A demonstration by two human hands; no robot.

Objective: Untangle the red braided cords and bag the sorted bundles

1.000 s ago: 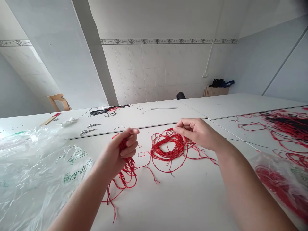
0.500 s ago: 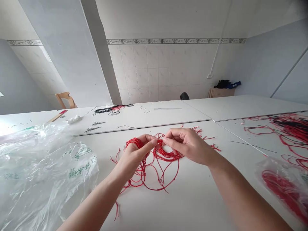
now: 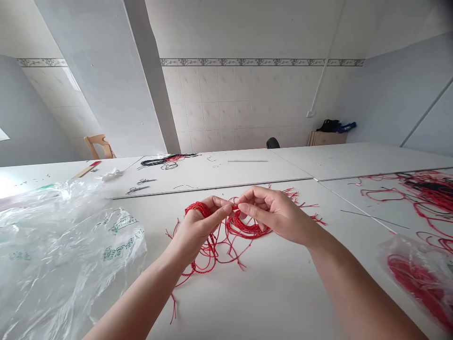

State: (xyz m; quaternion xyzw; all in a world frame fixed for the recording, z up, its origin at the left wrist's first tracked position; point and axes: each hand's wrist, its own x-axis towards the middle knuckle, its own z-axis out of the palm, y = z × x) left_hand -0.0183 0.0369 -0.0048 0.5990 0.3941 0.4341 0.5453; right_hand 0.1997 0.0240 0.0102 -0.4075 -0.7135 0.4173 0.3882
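Observation:
Red braided cords [image 3: 198,207] loop round my left hand [image 3: 205,219], between thumb and palm, and hang below it. The left thumb and forefinger pinch a short stretch of red cord. Close beside them, my right hand [image 3: 264,208] pinches the same stretch with thumb and forefinger, its other fingers curled. Behind and under the right hand, a coil of red cords [image 3: 247,230] lies on the white table [image 3: 269,293], with loose ends fanning out to the right. The exact spot between the fingertips is tiny and partly hidden.
Clear plastic bags [image 3: 71,245] cover the left side. Beyond them are scissors [image 3: 138,189], black and red cords [image 3: 166,160] and a ruler [image 3: 247,161]. At the right lie a bag of red cord [image 3: 417,278] and a red and black cord pile [image 3: 432,189].
The right hand has shifted slightly left, closer to the left fingertips. A hanging loop of red cord below the hands has drawn up and become smaller. The view has moved slightly.

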